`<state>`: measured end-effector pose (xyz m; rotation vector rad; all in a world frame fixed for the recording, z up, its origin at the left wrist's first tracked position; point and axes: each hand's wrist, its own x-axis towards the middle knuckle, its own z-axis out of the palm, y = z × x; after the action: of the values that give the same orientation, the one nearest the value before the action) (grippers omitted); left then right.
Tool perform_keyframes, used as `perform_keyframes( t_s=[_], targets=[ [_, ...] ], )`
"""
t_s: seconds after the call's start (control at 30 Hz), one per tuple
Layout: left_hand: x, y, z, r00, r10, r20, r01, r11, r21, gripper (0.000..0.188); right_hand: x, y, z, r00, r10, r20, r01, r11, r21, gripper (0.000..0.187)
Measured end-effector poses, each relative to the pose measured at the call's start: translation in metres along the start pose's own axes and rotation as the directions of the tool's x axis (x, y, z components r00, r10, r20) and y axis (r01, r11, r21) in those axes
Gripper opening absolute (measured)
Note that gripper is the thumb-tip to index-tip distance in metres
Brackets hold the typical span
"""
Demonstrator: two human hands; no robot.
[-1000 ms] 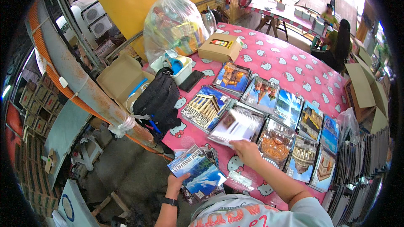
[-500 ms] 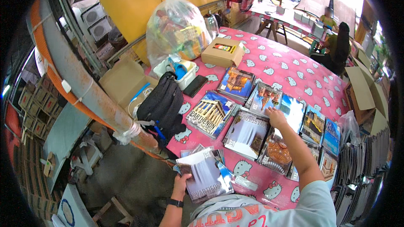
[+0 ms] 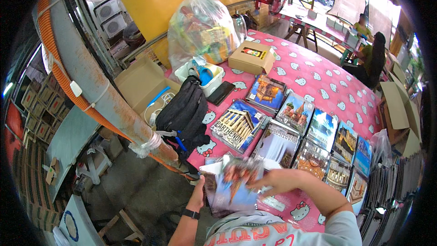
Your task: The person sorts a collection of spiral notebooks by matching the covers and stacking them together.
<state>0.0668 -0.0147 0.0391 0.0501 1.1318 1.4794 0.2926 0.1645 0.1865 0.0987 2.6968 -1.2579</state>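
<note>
Near my body, my left hand [image 3: 197, 195] grips the left edge of a pile of spiral notebooks [image 3: 211, 195] with picture covers. Over that pile lies a blurred notebook with a domed cathedral on its cover [image 3: 234, 184]; my right hand [image 3: 276, 182] holds it at its right edge, fingers partly smeared by motion. Just beyond, stacks of spiral notebooks stand in rows on the table: one with a waterfall cover [image 3: 276, 143], one with the same domed cathedral [image 3: 295, 113], one with a columned temple [image 3: 239, 125] and several others to the right.
The pink patterned tablecloth [image 3: 314, 82] covers the table. A black bag [image 3: 182, 114], a phone [image 3: 221, 93], a white basket [image 3: 211, 86], a carton [image 3: 251, 57] and a big plastic bag [image 3: 200, 32] lie behind. A rusty post [image 3: 109, 95] rises at left. Two people sit far right.
My right hand has come back from the cathedral notebook stack to the pile in my left hand, bringing one cathedral notebook over the waterfall cover. The view has shifted slightly.
</note>
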Motion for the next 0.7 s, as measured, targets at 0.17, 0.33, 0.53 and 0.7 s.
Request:
perform_keyframes(
  t_s=[0.17, 0.33, 0.53, 0.7],
  targets=[
    [0.014, -0.020, -0.021, 0.994, 0.088, -0.061, -0.060, 0.932, 0.357, 0.033, 0.122, 0.089, 0.018, 0.629, -0.146, -0.763, -0.418, 0.764, -0.491, 0.039],
    [0.008, -0.015, -0.010, 0.998, 0.060, -0.031, -0.046, 0.939, 0.342, 0.026, 0.168, 0.137, 0.038, 0.697, -0.035, -0.716, -0.502, 0.688, -0.523, 0.041],
    [0.006, -0.011, -0.027, 0.998, -0.035, 0.051, 0.043, 0.988, -0.152, 0.039, 0.092, 0.050, -0.005, 0.975, -0.112, -0.193, 0.036, 0.933, -0.357, 0.040],
    [-0.006, 0.010, -0.021, 0.978, -0.208, -0.008, 0.208, 0.975, 0.077, 0.041, 0.091, 0.097, -0.052, 0.935, 0.198, -0.294, -0.196, 0.980, 0.035, 0.044]
  ],
)
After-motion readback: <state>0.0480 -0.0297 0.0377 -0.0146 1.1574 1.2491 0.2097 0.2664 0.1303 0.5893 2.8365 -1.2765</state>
